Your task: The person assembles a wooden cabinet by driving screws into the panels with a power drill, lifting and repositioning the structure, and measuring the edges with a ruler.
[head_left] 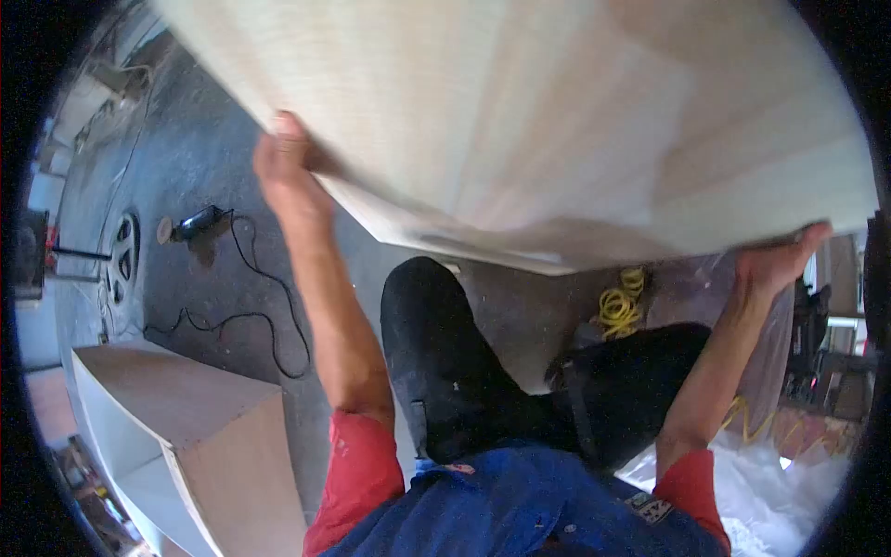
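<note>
Pale and wooden, held as a broad panel (520,121) just beyond the knees (422,288), clasped at opposite sides by left fingers (290,126) and right fingers (814,236), spanning crosswise between both.

Dim, blurry, warped, black-cornered view

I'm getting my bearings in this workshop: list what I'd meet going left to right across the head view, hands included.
Wheel → power tool → left hand → left knee → yellow coil → right hand
</note>
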`<state>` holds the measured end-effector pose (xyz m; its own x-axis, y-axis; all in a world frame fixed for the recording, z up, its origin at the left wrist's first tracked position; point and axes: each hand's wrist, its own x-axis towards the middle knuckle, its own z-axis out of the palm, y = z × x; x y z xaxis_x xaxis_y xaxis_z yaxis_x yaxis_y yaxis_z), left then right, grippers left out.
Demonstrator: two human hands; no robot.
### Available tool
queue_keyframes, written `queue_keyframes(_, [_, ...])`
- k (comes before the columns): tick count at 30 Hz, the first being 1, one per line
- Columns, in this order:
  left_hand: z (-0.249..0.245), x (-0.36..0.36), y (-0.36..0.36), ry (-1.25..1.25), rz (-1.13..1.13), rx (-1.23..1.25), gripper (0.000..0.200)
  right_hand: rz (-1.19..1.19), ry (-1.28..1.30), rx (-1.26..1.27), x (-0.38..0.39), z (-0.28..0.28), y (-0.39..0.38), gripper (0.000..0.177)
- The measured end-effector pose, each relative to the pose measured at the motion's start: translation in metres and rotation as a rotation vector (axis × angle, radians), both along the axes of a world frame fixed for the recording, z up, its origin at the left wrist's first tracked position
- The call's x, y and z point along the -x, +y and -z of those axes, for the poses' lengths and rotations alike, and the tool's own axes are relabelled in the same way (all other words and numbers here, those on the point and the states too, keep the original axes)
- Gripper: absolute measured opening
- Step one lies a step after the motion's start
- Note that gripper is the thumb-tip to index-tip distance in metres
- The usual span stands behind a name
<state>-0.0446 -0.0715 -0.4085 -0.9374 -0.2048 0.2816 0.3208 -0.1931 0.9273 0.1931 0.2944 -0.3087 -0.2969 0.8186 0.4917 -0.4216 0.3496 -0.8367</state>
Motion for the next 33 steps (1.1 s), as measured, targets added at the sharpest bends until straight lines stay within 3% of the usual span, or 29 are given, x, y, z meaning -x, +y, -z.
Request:
queue_keyframes(5, [0.007, 0.044, -0.024, 0.101, 0.083, -0.146, 0.049, 0.046, -0.068, -0.073, 0.033, 0.0, -0.041, 0.073])
queue_keyframes(11, [0.029, 0.056, -0.034, 0.065, 0.078, -0.056, 0.069, 0.282, -0.011, -0.138, 0.047, 0.009, -0.046, 0.067])
queue_keyframes(13, [0.04, 0.074, -0.041, 0.147, 0.117, -0.06, 0.056, 0.246, -0.105, -0.309, 0.032, 0.018, -0.015, 0.07])
queue_keyframes(15, [0.047, 0.085, -0.051, 0.136, 0.192, -0.042, 0.054, 0.161, -0.1, -0.276, 0.024, 0.022, -0.006, 0.068])
queue_keyframes(16, [0.036, 0.073, -0.04, 0.157, 0.098, -0.019, 0.053, 0.157, -0.064, -0.208, 0.025, 0.018, -0.015, 0.069])
queue_keyframes(17, [0.037, 0.075, -0.041, 0.147, 0.149, -0.044, 0.052, -0.402, 0.21, -0.377, 0.015, 0.019, -0.016, 0.075])
queue_keyframes(18, [0.038, 0.075, -0.041, 0.188, 0.134, -0.013, 0.055, -1.06, 0.346, -0.382, 0.004, 0.021, -0.017, 0.089])
queue_keyframes(21, [0.038, 0.076, -0.038, 0.205, 0.105, 0.014, 0.058, -0.161, -0.117, -0.128, 0.039, -0.001, -0.088, 0.103])
queue_keyframes(23, [0.039, 0.078, -0.045, 0.198, 0.072, 0.008, 0.06, 0.124, -0.234, -0.046, 0.039, -0.012, -0.092, 0.108])
queue_keyframes(26, [0.038, 0.079, -0.044, 0.17, 0.086, 0.077, 0.062, -0.021, -0.355, 0.052, 0.019, 0.014, -0.045, 0.095])
queue_keyframes(28, [0.029, 0.065, -0.031, 0.118, -0.018, 0.056, 0.064, 0.037, -0.431, 0.025, 0.002, 0.054, -0.016, 0.088])
queue_keyframes(30, [0.024, 0.056, -0.024, 0.101, -0.076, 0.123, 0.068, 0.028, -0.108, -0.021, 0.011, 0.087, -0.018, 0.067])
queue_keyframes(31, [0.027, 0.061, -0.025, 0.102, -0.074, 0.112, 0.07, 0.019, 0.052, -0.051, 0.015, 0.103, -0.019, 0.065])
queue_keyframes(33, [0.023, 0.057, -0.018, 0.178, -0.092, 0.15, 0.073, 0.071, 0.018, 0.21, 0.013, 0.141, -0.025, 0.075])
